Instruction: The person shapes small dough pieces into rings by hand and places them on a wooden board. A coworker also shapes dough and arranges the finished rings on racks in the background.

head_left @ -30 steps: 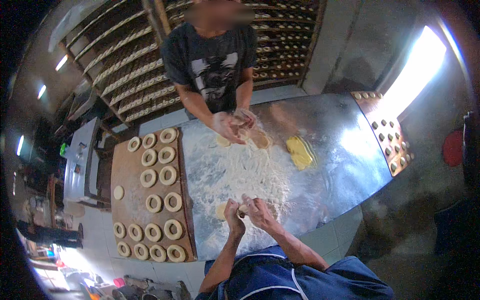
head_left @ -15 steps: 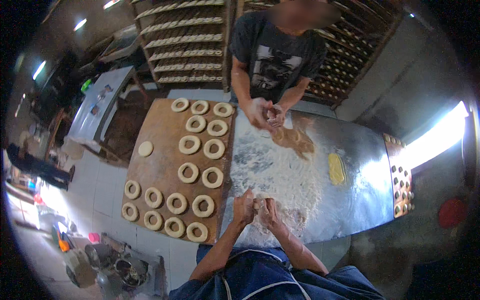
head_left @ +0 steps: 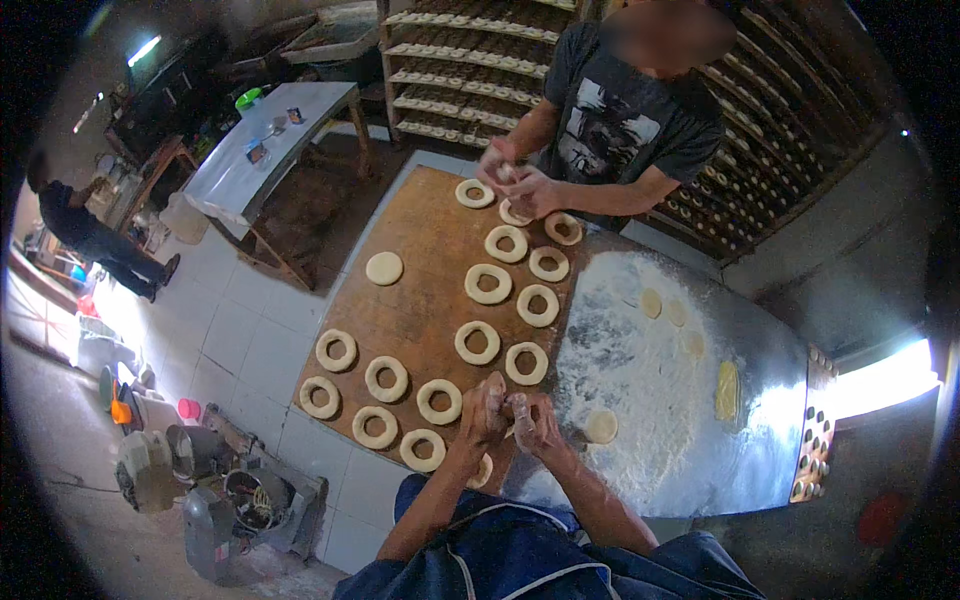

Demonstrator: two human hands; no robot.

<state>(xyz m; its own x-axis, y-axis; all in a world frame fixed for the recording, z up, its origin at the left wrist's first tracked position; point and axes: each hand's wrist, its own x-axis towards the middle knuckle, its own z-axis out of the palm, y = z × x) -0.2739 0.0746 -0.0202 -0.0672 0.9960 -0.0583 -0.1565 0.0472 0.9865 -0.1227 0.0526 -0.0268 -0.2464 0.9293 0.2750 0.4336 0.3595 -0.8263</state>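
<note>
My left hand (head_left: pixel 485 420) and my right hand (head_left: pixel 535 430) are closed close together over the inner edge of the wooden board (head_left: pixel 430 220), fingers curled round a piece of dough that is mostly hidden. Several pale dough rings, such as one just beside my left hand (head_left: pixel 439 415), lie in rows on the board, with one flat dough disc (head_left: pixel 384 268). On the floured metal table (head_left: pixel 750 470) to my right lie several flat discs (head_left: pixel 601 426) and a yellow slab (head_left: pixel 727 390).
A co-worker (head_left: pixel 630 130) across the table works dough in their hands. Racks (head_left: pixel 470 50) of shaped dough stand behind. Another person (head_left: pixel 90 220) stands at the far left, near a metal side table (head_left: pixel 260 140). Machinery (head_left: pixel 240 510) sits on the floor at lower left.
The view has swung left. My hands have moved from over the flour to the board's edge. The co-worker's hands have shifted from the metal table to over the board's far corner.
</note>
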